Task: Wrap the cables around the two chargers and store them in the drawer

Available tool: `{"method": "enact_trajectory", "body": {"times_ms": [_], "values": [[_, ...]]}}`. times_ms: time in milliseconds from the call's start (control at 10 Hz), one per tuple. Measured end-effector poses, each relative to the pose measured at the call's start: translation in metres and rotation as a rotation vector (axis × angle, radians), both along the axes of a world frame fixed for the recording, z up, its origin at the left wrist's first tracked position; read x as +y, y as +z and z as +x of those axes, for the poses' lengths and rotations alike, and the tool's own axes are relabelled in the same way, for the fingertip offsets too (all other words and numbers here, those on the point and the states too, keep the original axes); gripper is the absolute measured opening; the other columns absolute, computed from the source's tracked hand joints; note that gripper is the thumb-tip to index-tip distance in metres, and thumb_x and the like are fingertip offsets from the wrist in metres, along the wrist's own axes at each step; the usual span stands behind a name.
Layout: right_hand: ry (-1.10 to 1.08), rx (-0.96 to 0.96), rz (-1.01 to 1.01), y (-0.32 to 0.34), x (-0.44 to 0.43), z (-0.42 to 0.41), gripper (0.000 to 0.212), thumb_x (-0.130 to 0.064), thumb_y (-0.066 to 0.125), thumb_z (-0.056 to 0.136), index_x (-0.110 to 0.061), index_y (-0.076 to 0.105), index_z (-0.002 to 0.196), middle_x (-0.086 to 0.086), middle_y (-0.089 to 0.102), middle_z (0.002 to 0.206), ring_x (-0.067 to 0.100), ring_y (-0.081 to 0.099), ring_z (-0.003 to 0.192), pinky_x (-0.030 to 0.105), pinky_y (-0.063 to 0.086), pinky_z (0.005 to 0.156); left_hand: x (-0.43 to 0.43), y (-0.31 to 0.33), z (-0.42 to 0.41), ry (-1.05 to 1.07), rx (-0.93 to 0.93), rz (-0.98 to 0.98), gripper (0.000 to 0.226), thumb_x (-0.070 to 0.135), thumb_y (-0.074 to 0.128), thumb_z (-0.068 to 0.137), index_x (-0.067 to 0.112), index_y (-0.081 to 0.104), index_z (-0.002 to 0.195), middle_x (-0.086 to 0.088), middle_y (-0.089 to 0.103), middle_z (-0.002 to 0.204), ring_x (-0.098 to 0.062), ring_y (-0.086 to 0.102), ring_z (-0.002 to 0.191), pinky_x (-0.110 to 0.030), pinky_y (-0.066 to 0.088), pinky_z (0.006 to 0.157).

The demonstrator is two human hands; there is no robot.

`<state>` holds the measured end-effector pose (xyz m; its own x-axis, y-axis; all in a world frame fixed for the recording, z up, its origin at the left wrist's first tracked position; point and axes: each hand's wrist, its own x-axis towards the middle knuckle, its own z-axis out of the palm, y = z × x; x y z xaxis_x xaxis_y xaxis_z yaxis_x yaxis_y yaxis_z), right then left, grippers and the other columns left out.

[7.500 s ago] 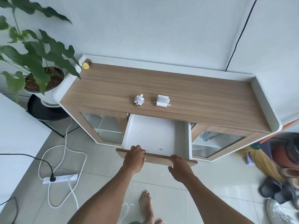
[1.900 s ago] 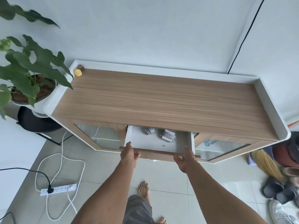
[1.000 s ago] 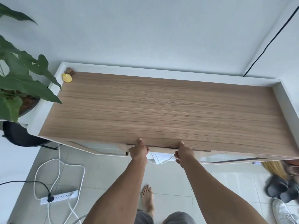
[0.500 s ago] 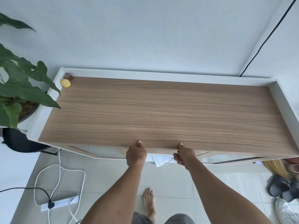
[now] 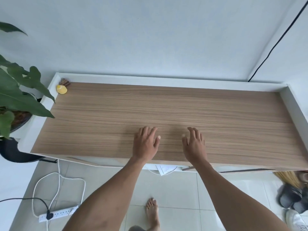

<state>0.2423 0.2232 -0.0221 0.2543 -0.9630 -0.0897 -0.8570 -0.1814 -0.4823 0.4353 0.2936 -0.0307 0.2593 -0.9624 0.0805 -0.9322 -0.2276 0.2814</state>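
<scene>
Only the head view is given, looking steeply down on a long wood-grain counter (image 5: 166,114) with a raised white rim along its back and both ends. Both hands lie palm-down over the near middle of the wood, side by side and a little apart from each other. The left hand (image 5: 145,144) has its fingers spread and loosely extended, gripping nothing; the right hand (image 5: 195,145) is likewise spread wide and empty, its fingers slightly curled at the tips. Whether the palms press flat on the surface or hover just above it cannot be told.

Neither charger nor its cable shows anywhere on the wood. Below the front edge of the counter, between the two forearms, the drawer (image 5: 150,166) shows only as a thin white strip, flush with the cabinet front; its inside is hidden, so the chargers cannot be seen. A bit of white paper (image 5: 164,169) pokes out beneath that front edge.

At the far left corner of the counter sits a small yellow object (image 5: 62,89), just beside a little brown one. A leafy potted plant (image 5: 15,97) stands left of the cabinet. On the tiled floor lie a white power strip (image 5: 58,213) with a black plug and a looped white cord. A bare foot (image 5: 152,212) stands on the tiles, and dark sandals (image 5: 290,197) sit at the far right.
</scene>
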Motion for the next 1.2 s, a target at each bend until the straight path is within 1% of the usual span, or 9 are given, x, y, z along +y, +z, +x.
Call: {"method": "enact_trajectory", "body": {"times_ms": [100, 200, 300, 400, 500, 800, 1000, 1100, 1200], "values": [[0.082, 0.120, -0.032, -0.018, 0.001, 0.001, 0.058, -0.049, 0.026, 0.096, -0.020, 0.027, 0.147, 0.009, 0.029, 0.154, 0.029, 0.024, 0.142, 0.046, 0.020, 0.116, -0.004, -0.014, 0.003, 0.012, -0.032, 0.113, 0.058, 0.055, 0.035, 0.092, 0.029, 0.042, 0.143, -0.014, 0.040, 0.148, -0.037, 0.035, 0.138, -0.058, 0.024, 0.112], [0.113, 0.194, -0.045, -0.031, -0.002, 0.000, 0.065, -0.058, 0.013, 0.095, -0.025, 0.021, 0.150, 0.008, 0.018, 0.159, 0.029, 0.014, 0.147, 0.048, 0.011, 0.119, -0.007, -0.024, 0.004, 0.041, -0.056, 0.213, 0.068, 0.066, 0.030, 0.089, 0.036, 0.027, 0.150, -0.009, 0.019, 0.161, -0.041, 0.010, 0.148, -0.070, 0.003, 0.112], [0.166, 0.287, -0.076, -0.042, -0.005, 0.001, 0.063, -0.058, 0.016, 0.096, -0.029, 0.017, 0.151, 0.005, 0.014, 0.160, 0.027, 0.008, 0.148, 0.052, 0.006, 0.118, -0.009, -0.029, 0.003, 0.042, -0.130, 0.264, 0.073, 0.072, 0.023, 0.087, 0.037, 0.019, 0.151, -0.006, 0.012, 0.163, -0.042, 0.003, 0.148, -0.072, 0.004, 0.110], [0.142, 0.309, -0.069, -0.046, -0.010, 0.005, 0.063, -0.057, 0.025, 0.096, -0.032, 0.011, 0.151, 0.001, 0.010, 0.161, 0.024, 0.003, 0.149, 0.052, 0.003, 0.119, -0.012, -0.029, 0.003, 0.058, -0.148, 0.264, 0.073, 0.073, 0.020, 0.088, 0.038, 0.016, 0.152, -0.005, 0.011, 0.164, -0.040, 0.001, 0.149, -0.070, 0.003, 0.111], [0.151, 0.319, -0.069, -0.046, -0.008, 0.005, 0.062, -0.056, 0.027, 0.096, -0.033, 0.011, 0.151, 0.001, 0.010, 0.161, 0.023, 0.003, 0.149, 0.053, 0.002, 0.119, -0.010, -0.028, 0.003, 0.055, -0.157, 0.271, 0.073, 0.072, 0.022, 0.088, 0.037, 0.018, 0.151, -0.006, 0.014, 0.163, -0.040, 0.003, 0.149, -0.070, 0.006, 0.110], [0.155, 0.340, -0.070, -0.047, -0.008, 0.005, 0.063, -0.056, 0.026, 0.096, -0.032, 0.011, 0.152, 0.001, 0.008, 0.162, 0.023, 0.001, 0.149, 0.054, 0.002, 0.119, -0.010, -0.025, 0.002, 0.055, -0.151, 0.294, 0.073, 0.073, 0.024, 0.087, 0.038, 0.019, 0.151, -0.005, 0.016, 0.163, -0.039, 0.005, 0.149, -0.069, 0.007, 0.111], [0.167, 0.354, -0.024, -0.045, -0.007, 0.005, 0.063, -0.058, 0.022, 0.096, -0.032, 0.008, 0.152, 0.001, 0.006, 0.162, 0.022, -0.001, 0.149, 0.054, 0.002, 0.118, -0.011, -0.024, 0.002, 0.067, -0.156, 0.302, 0.073, 0.074, 0.025, 0.087, 0.039, 0.020, 0.151, -0.004, 0.017, 0.162, -0.038, 0.006, 0.149, -0.068, 0.008, 0.111], [0.154, 0.155, 0.063, -0.037, -0.011, 0.003, 0.069, -0.064, 0.022, 0.092, -0.033, 0.008, 0.152, -0.001, 0.003, 0.162, 0.016, -0.005, 0.148, 0.055, -0.001, 0.118, -0.012, -0.022, 0.002, 0.056, -0.160, 0.312, 0.073, 0.074, 0.024, 0.087, 0.039, 0.020, 0.151, -0.004, 0.017, 0.162, -0.038, 0.005, 0.149, -0.068, 0.007, 0.111], [-0.005, -0.441, 0.128, 0.020, -0.016, 0.006, 0.072, -0.066, 0.026, 0.090, -0.024, 0.023, 0.149, 0.000, 0.022, 0.158, 0.008, 0.015, 0.145, 0.054, 0.015, 0.117, -0.010, -0.023, 0.003, 0.056, -0.155, 0.301, 0.073, 0.074, 0.022, 0.087, 0.039, 0.019, 0.151, -0.004, 0.016, 0.163, -0.037, 0.004, 0.149, -0.068, 0.006, 0.112]]}}
